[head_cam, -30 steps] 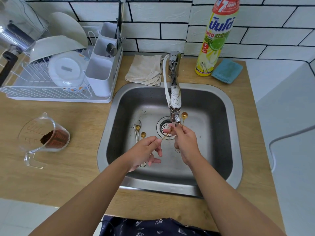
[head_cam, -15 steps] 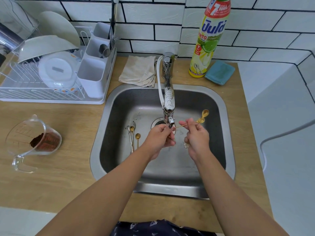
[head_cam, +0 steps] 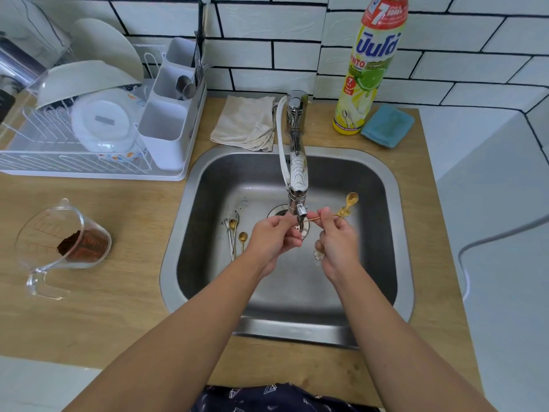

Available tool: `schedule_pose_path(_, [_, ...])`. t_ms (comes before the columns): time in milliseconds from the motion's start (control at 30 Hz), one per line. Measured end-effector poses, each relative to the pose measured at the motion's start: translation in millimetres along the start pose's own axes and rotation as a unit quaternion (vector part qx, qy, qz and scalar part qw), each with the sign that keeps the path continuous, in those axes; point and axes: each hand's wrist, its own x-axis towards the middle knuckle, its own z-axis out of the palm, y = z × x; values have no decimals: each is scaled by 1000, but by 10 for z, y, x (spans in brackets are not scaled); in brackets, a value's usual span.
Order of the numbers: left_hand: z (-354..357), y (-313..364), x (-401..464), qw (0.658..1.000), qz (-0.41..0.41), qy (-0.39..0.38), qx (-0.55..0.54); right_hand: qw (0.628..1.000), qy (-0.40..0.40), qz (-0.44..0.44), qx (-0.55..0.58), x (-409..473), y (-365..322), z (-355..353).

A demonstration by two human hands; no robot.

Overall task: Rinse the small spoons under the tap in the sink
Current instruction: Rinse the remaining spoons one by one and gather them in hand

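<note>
Both hands meet at the middle of the frame, over the steel sink (head_cam: 386, 185) and just under the spout of the single tap (head_cam: 298, 173). The right hand (head_cam: 338, 242) has its fingers curled around gold spoons (head_cam: 347, 205); one bowl sticks up clearly to the upper right of the knuckles, a second gold shape sits just below it, and a flower-shaped handle end shows beneath the palm, so the exact count in this hand cannot be told. The left hand (head_cam: 271, 237) pinches the thin gold handle that runs across between the two hands, right below the tap's outlet. Whether water is running cannot be told.

More small spoons (head_cam: 236, 236) lie on the sink floor, left of the drain (head_cam: 279, 211): two gold bowls show plainly, with about two silver ones beside them, all close together and pointing toward the back.

On the wooden table (head_cam: 124, 292), at the left of the frame, one clear measuring jug (head_cam: 59, 242) with brown powder lies tilted. At the upper left stands one white dish rack (head_cam: 89, 138) with plates, a bowl and a cutlery holder. Behind the sink lie one beige cloth (head_cam: 245, 123), one yellow bottle of dish soap (head_cam: 368, 69) and one blue sponge cloth (head_cam: 387, 126) at the upper right.
</note>
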Motion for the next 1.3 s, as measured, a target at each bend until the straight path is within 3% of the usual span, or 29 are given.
schedule_pose_path(67, [-36, -48, -43, 991, 80, -21, 109, 1000, 22, -8, -8, 8, -23, -16])
schedule_pose_path(167, [-78, -67, -87, 948, 173, -5, 266, 999, 40, -19, -21, 8, -66, -30])
schedule_pose_path(300, [-79, -23, -65, 941, 178, 6, 288, 999, 29, -28, -19, -38, -101, 34])
schedule_pose_path(467, [-96, -97, -14, 991, 71, -8, 115, 999, -16, -26, 9, -101, -115, 89])
schedule_pose_path(633, [-99, -153, -67, 989, 52, -105, 89, 999, 37, -17, -31, -54, -117, 35])
schedule_pose_path(800, [-87, -119, -55, 996, 68, -21, 60, 999, 4, -23, -46, -99, -63, 57])
schedule_pose_path(967, [-97, -134, -57, 995, 28, -95, 34, 999, 26, -13, -38, -76, -92, 28])
schedule_pose_path(1133, [-109, -104, -47, 997, 38, -18, 59, 998, 4, -13, -55, -105, -52, 47])
schedule_pose_path(1300, [-166, -107, -105, 976, -48, -171, -125, 999, 31, -7, -23, -32, -108, -1])
